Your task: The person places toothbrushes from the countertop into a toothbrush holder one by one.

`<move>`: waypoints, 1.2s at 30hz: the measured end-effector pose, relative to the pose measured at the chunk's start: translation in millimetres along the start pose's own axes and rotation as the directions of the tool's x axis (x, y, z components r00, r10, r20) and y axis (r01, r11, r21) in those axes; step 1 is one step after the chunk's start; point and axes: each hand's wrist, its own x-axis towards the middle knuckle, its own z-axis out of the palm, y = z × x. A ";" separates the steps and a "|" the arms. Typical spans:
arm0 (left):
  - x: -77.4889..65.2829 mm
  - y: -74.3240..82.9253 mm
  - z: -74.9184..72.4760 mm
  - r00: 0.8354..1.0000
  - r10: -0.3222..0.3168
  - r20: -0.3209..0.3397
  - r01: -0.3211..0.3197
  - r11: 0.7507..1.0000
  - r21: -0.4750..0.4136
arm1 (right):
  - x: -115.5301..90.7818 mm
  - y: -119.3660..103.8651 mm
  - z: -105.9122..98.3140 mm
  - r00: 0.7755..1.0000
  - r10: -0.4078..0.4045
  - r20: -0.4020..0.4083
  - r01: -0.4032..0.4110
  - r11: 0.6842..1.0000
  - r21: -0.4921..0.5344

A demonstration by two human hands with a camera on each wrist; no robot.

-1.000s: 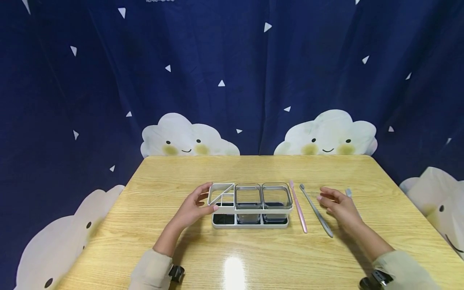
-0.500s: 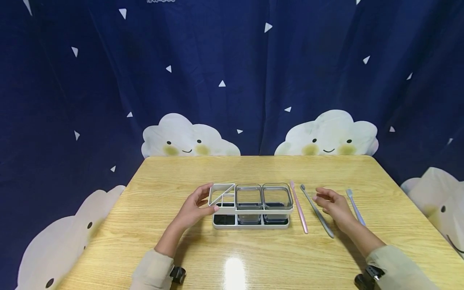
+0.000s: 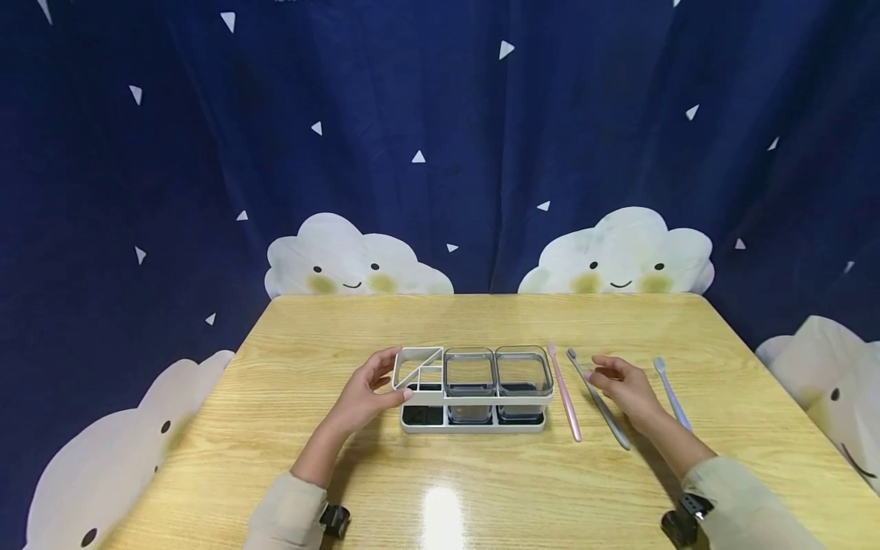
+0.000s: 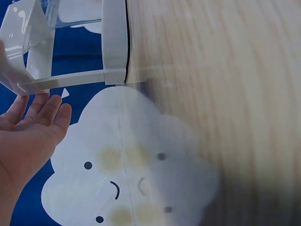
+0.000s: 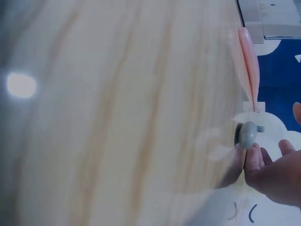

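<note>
My left hand (image 3: 367,388) holds the left end of a white toothbrush holder (image 3: 474,400), thumb in front and fingers behind. In the left wrist view the fingers meet the holder's (image 4: 115,47) end. Two clear square cups (image 3: 470,392) sit in the holder's middle and right slots. To the right, a pink toothbrush (image 3: 565,397) and a grey toothbrush (image 3: 612,424) lie on the table. My right hand (image 3: 626,389) is beside the grey one, fingers loosely bent and apart. In the right wrist view its fingertips are close by the grey handle (image 5: 248,135).
A blue toothbrush (image 3: 674,393) lies to the right of my right hand, its lower end partly behind the forearm. The wooden table (image 3: 481,321) ends at a dark blue curtain (image 3: 440,114) printed with white clouds. Light glares on the table's front.
My right hand has moved left, away from the blue toothbrush and over to the grey one, so more of the blue one shows. My left hand stays on the holder.
</note>
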 end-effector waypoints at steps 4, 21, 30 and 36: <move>-1.2 7.2 0.8 1.000 -0.013 0.006 0.013 1.000 -0.002 | 2.5 -0.8 1.5 1.000 -0.007 -0.009 0.007 1.000 -0.020; -6.8 28.9 2.6 1.000 -0.008 0.020 0.007 1.000 0.024 | 7.7 0.2 11.9 0.991 0.094 -0.099 -0.103 0.990 -0.091; -8.0 30.9 2.9 1.000 -0.005 0.021 0.005 0.999 0.032 | 4.5 -2.4 10.8 0.987 0.132 -0.089 -0.143 0.982 -0.120; -8.2 31.2 3.3 1.000 -0.004 0.021 0.004 0.999 0.032 | 3.8 -6.2 9.6 0.990 0.128 -0.060 -0.134 0.983 -0.126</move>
